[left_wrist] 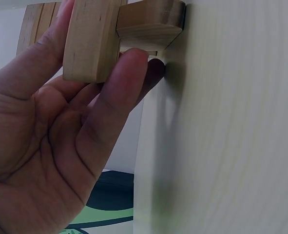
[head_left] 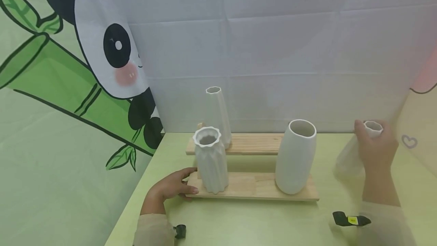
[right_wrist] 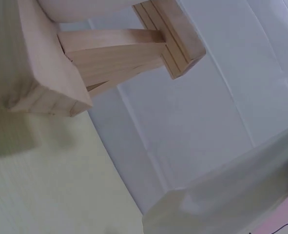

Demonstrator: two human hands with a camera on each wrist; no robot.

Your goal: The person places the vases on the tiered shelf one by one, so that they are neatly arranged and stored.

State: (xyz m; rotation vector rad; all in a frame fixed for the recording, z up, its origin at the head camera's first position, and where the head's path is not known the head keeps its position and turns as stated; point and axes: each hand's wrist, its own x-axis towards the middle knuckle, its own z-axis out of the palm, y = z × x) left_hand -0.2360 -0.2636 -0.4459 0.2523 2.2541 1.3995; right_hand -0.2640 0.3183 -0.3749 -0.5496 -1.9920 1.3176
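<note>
My left hand (head_left: 170, 186) grips the left end of a two-tier wooden stand (head_left: 250, 186), the thumb over the lower board. In the left wrist view the fingers bend around the wooden board's end (left_wrist: 90, 41). A white vase with twisted ribs (head_left: 212, 166) stands on the lower tier's left, and a smooth white vase (head_left: 296, 160) on its right. Behind, a slim tall white vase (head_left: 217, 113) stands on the upper tier. To the right of the stand, my right hand (head_left: 379, 153) holds a flared white vase (head_left: 349, 158) by its neck; whether its base touches the table I cannot tell.
The stand rests on a pale yellow-green table (head_left: 259, 223). A white cloth backdrop (head_left: 273, 48) hangs along the table's far edge. At the left is a green cloth printed with a panda (head_left: 99, 48) and bamboo.
</note>
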